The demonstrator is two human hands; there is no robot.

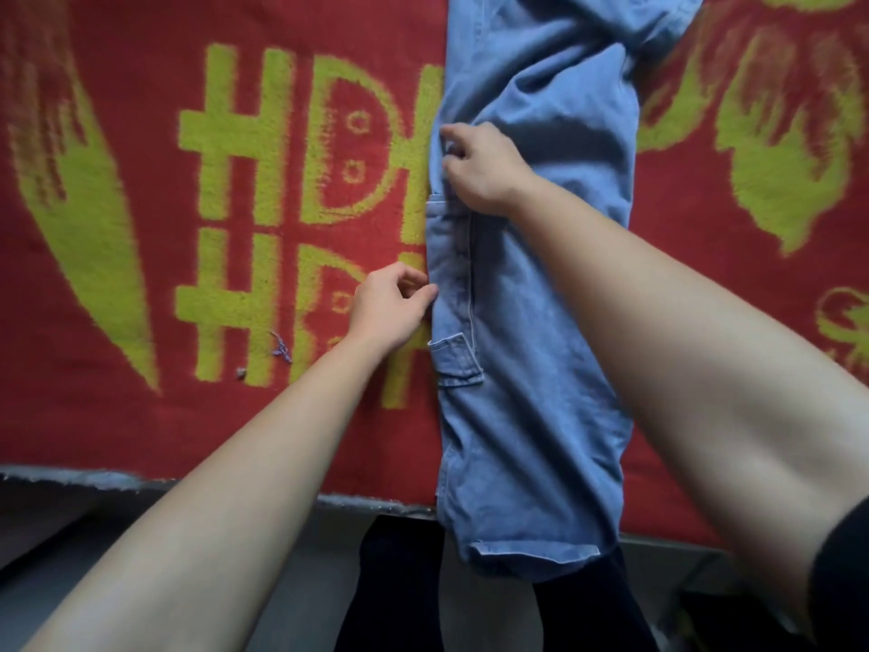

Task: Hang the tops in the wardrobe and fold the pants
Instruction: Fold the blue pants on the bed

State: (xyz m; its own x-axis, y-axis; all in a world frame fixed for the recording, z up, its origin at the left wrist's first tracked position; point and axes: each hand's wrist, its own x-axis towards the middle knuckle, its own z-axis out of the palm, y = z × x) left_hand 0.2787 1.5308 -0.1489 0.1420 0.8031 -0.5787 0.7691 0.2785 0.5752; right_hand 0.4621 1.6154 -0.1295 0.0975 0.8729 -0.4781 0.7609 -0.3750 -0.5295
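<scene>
Hands both at the jeans. With left hand, pinches the side seam between thumb and curled forefinger, over the blanket's yellow lettering. With right hand, grips a bunched fold of the same seam, fingers curled into the denim, farther from the blanket's near edge. Jeans laid lengthwise across the red blanket, legs stacked, hem hanging past the blanket's near edge. Lint scraps on the blanket's lettering. Dark cloth below the blanket's near edge.
</scene>
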